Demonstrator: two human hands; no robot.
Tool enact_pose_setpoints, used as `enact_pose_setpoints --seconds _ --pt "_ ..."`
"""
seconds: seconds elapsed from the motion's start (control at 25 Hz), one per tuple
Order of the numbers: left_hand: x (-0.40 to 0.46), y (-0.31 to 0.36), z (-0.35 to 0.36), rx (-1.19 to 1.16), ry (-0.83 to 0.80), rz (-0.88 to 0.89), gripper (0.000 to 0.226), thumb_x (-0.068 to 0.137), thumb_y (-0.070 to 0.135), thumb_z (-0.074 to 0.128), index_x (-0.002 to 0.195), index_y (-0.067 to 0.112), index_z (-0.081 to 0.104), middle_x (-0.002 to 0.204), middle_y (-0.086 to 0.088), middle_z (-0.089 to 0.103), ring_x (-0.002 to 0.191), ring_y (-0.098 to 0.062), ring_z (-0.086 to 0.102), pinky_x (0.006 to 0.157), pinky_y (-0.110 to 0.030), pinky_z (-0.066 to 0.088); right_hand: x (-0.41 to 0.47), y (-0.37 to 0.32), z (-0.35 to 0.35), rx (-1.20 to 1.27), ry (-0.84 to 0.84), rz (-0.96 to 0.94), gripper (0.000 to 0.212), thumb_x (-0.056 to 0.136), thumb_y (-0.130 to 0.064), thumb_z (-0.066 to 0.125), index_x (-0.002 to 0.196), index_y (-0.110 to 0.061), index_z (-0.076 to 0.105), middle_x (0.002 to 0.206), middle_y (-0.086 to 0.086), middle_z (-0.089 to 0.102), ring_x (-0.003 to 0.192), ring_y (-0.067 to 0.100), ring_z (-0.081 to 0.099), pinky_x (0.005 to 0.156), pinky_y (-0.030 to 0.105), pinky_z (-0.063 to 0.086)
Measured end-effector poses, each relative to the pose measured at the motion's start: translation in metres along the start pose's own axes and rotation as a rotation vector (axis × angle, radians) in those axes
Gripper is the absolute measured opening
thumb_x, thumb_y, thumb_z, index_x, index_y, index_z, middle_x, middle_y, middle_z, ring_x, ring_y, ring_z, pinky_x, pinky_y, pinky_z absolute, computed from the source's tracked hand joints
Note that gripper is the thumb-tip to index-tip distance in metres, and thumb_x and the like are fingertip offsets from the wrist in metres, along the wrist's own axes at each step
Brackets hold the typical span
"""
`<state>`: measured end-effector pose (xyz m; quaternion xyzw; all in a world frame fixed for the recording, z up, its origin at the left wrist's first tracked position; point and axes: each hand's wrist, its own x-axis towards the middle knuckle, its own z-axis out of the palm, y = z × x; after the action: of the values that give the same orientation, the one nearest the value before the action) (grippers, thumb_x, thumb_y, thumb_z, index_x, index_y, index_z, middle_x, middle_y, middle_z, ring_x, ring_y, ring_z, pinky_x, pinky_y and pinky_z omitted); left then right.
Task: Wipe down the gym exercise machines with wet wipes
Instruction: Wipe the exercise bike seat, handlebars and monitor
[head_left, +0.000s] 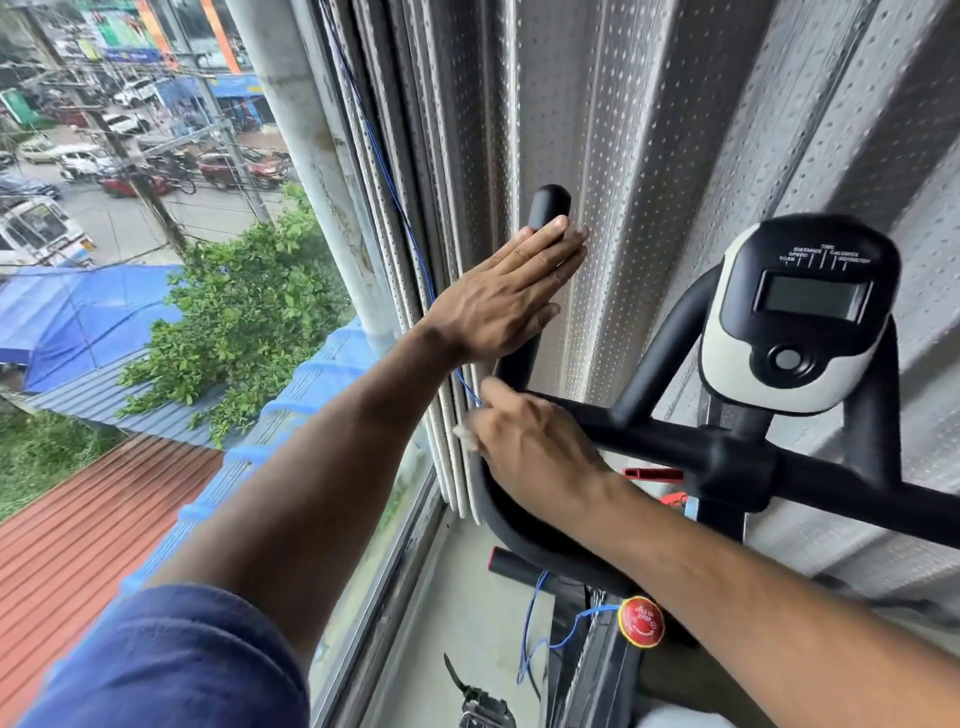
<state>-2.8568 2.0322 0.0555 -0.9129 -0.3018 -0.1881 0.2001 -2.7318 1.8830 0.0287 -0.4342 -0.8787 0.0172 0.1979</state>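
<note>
An exercise bike stands against the window blinds, with black handlebars (675, 441) and a black-and-white console (800, 306). My left hand (498, 296) lies flat with straight fingers against the upright left handle grip (548, 208), just below its rounded end. My right hand (530, 441) curls over the bend of the left handlebar and holds a white wet wipe (466, 435) against it; only a small edge of the wipe shows under the fingers.
Grey perforated vertical blinds (649, 156) hang right behind the handlebars. A window (208, 260) at left looks down on a street and roofs. A red knob (643, 622) and a loose blue wire (535, 623) sit low on the bike frame.
</note>
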Motion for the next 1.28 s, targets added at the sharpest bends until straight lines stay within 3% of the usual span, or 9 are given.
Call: enact_pose_setpoints --seconds 0.12,0.24,0.52,0.72,0.8,0.92,1.04,1.16,1.28 --pt "-0.001 -0.002 0.006 -0.012 0.020 0.019 0.057 0.113 0.036 0.031 0.161 0.003 0.030 0.169 -0.014 0.027 0.158 -0.036 0.017 0.131 -0.049 0.011 0.022 0.008 -0.007 -0.071 0.055 0.032 0.021 0.086 0.000 0.067 0.071 -0.011 0.059 0.084 0.002 0.038 0.058 0.028 0.060 0.048 0.029 0.032" --pt "-0.001 -0.005 0.009 -0.040 0.036 0.028 0.056 0.113 0.034 0.032 0.160 0.002 0.032 0.168 -0.016 0.029 0.158 -0.038 0.018 0.130 -0.052 0.013 0.024 0.006 -0.005 -0.083 0.003 -0.032 0.019 0.080 0.007 0.068 0.072 -0.008 0.061 0.089 0.010 0.050 0.067 0.029 0.062 0.051 0.034 0.049" --pt "-0.003 -0.002 0.011 -0.066 0.056 0.007 0.057 0.112 0.032 0.033 0.160 0.000 0.031 0.169 -0.016 0.027 0.158 -0.038 0.015 0.131 -0.048 0.008 -0.053 0.001 -0.040 -0.019 -0.519 -0.476 0.022 0.087 0.003 0.055 0.088 -0.019 0.059 0.100 -0.005 0.049 0.087 0.016 0.048 0.061 0.040 0.052" --pt "-0.004 0.004 0.009 -0.082 0.040 -0.040 0.058 0.112 0.030 0.035 0.161 0.001 0.028 0.170 -0.015 0.024 0.159 -0.035 0.013 0.131 -0.045 0.006 -0.077 0.038 -0.073 0.108 -0.750 -0.348 0.010 0.099 -0.030 0.061 0.103 -0.028 0.070 0.103 -0.014 0.049 0.096 0.004 0.054 0.084 0.022 0.045" --pt "-0.006 0.007 0.008 -0.085 0.039 -0.063 0.059 0.112 0.030 0.036 0.162 0.001 0.026 0.171 -0.014 0.022 0.159 -0.034 0.012 0.131 -0.042 0.004 -0.073 0.041 -0.075 0.202 -0.671 -0.244 0.010 0.098 -0.030 0.065 0.104 -0.029 0.072 0.104 -0.015 0.053 0.095 0.000 0.055 0.082 0.014 0.039" --pt "-0.007 0.009 0.004 -0.068 0.006 -0.083 0.060 0.112 0.031 0.037 0.163 0.002 0.022 0.172 -0.013 0.018 0.160 -0.033 0.009 0.131 -0.041 0.004 -0.048 0.039 -0.052 0.336 -0.242 -0.088 0.011 0.097 -0.029 0.067 0.103 -0.023 0.073 0.100 -0.010 0.060 0.081 -0.002 0.059 0.079 0.020 0.044" --pt "-0.007 0.011 0.001 -0.064 -0.014 -0.090 0.060 0.112 0.029 0.038 0.163 0.001 0.021 0.172 -0.013 0.018 0.160 -0.032 0.008 0.131 -0.043 0.006 -0.013 0.024 -0.019 0.140 -0.015 -0.027 0.017 0.100 -0.023 0.054 0.097 -0.015 0.069 0.094 0.000 0.055 0.070 0.028 0.066 0.058 0.035 0.048" --pt "-0.007 0.012 0.000 -0.072 -0.012 -0.098 0.060 0.111 0.028 0.040 0.162 0.001 0.024 0.171 -0.013 0.021 0.160 -0.032 0.010 0.131 -0.044 0.009 0.003 0.010 -0.012 0.063 -0.044 -0.104 0.015 0.086 -0.002 0.064 0.076 -0.013 0.064 0.081 -0.001 0.043 0.062 0.029 0.063 0.050 0.032 0.042" --pt "-0.009 0.017 0.002 -0.083 -0.003 -0.148 0.060 0.110 0.026 0.042 0.162 0.002 0.024 0.172 -0.012 0.020 0.160 -0.032 0.009 0.131 -0.045 0.009 -0.018 0.011 -0.021 0.156 -0.295 -0.271 0.012 0.085 -0.012 0.068 0.077 -0.022 0.069 0.084 -0.010 0.052 0.073 0.014 0.065 0.062 0.022 0.036"
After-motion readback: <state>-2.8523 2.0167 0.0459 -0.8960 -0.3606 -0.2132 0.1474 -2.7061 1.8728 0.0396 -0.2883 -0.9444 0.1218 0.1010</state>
